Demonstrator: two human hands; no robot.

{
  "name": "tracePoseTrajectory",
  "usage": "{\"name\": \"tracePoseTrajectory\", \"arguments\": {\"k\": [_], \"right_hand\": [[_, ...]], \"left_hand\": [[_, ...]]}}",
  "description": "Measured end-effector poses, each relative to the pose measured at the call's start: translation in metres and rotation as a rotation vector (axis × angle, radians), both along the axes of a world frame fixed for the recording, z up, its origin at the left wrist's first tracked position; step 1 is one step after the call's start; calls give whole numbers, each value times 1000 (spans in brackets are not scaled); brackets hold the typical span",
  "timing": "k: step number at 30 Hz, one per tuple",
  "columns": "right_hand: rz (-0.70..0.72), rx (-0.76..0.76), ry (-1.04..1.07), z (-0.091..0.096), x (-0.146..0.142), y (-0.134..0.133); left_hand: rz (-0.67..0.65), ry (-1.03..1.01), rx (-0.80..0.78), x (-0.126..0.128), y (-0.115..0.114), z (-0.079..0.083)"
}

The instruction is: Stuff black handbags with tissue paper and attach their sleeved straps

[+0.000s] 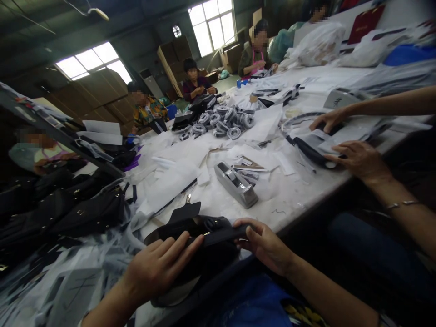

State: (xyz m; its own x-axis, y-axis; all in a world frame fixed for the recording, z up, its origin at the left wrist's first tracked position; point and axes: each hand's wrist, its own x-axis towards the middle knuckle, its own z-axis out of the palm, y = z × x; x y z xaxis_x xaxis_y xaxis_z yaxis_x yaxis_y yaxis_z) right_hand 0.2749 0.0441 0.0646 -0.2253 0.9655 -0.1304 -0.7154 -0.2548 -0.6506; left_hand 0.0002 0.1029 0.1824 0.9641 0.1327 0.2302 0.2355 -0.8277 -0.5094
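Observation:
A black bag (200, 231) with a strap and a gold zip lies at the near edge of the white table (289, 200). My left hand (160, 265) rests on top of the bag with its fingers stretched out flat. At the bag's right end, my right hand (262, 243) has its fingers curled round the black strap.
A grey tape dispenser (236, 184) sits just beyond the bag. To the right, a co-worker's two hands (354, 156) handle a black-and-white item. Several coiled straps (225, 120) lie farther back. Black bags (78, 209) pile up at left. Other people sit along the far side.

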Motion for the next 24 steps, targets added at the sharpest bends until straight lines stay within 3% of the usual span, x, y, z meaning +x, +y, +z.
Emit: {"name": "tracePoseTrajectory", "arguments": {"k": [6, 18, 22, 24], "right_hand": [[-53, 21, -229, 3, -2, -1], [-27, -4, -266, 8, 0, 1], [-54, 37, -322, 15, -1, 4], [-59, 86, -383, 22, 1, 6]], "left_hand": [[29, 9, 11, -2, -7, -1], [118, -133, -142, 1, -4, -6], [263, -182, -262, 14, -6, -10], [353, -201, -399, 24, -10, -9]]}}
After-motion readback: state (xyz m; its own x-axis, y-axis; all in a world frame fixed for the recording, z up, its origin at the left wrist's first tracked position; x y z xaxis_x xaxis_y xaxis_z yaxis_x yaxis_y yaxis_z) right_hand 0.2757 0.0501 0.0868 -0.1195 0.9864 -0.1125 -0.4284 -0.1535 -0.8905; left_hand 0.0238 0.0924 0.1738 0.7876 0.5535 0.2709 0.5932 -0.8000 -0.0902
